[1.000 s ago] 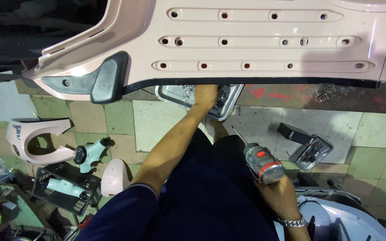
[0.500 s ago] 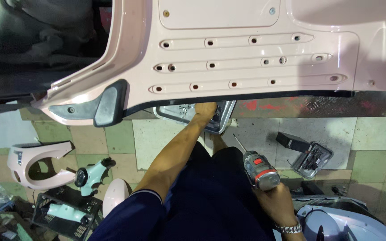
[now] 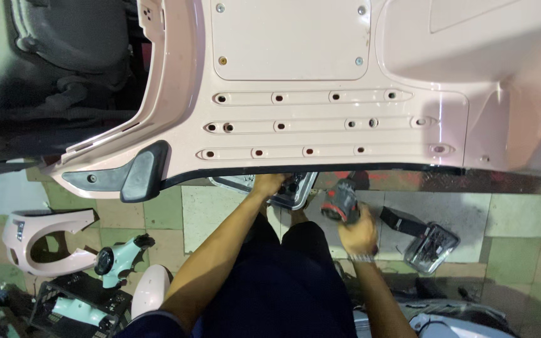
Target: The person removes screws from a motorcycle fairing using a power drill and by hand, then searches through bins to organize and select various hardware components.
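My left hand (image 3: 267, 185) dug in the screw tray (image 3: 295, 191); my right hand (image 3: 358, 233) gripped the cordless driver (image 3: 339, 201) beneath the pink scooter floorboard (image 3: 320, 125), apparently fetching a fastener.

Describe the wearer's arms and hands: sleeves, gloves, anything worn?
Both hands are bare, no gloves. The left hand leads to a bare forearm with a dark navy short sleeve at the upper arm. The right hand has a silver metal wristwatch; no sleeve shows.
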